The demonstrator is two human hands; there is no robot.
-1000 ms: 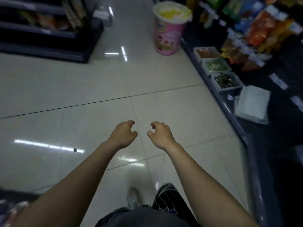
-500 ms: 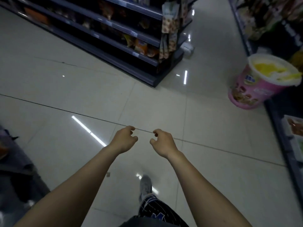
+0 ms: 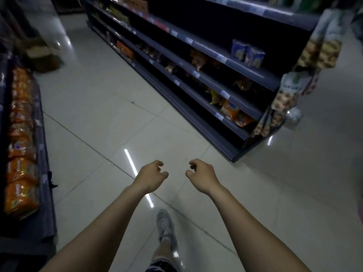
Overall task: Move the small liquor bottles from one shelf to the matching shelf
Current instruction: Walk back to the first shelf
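No small liquor bottles show in the head view. My left hand (image 3: 150, 177) and my right hand (image 3: 202, 176) are held out side by side over the pale tiled floor (image 3: 94, 124), a short gap between them. Both hands hold nothing, with the fingers loosely curled and apart. A dark shelf unit (image 3: 198, 75) with snack packets runs from the upper middle down to the right, ahead of my hands.
On the left, a low dark shelf (image 3: 46, 173) carries a row of orange packets (image 3: 19, 146). Hanging snack bags (image 3: 306, 61) cover the end of the shelf unit at right. A cardboard box (image 3: 42, 56) sits on the floor far left. My shoe (image 3: 166, 226) is below the hands.
The view has swung left: the pink tub and the right-hand shelf left the frame, and the aisle with the dark shelf unit and orange packets came in. My hands stay empty and close together.
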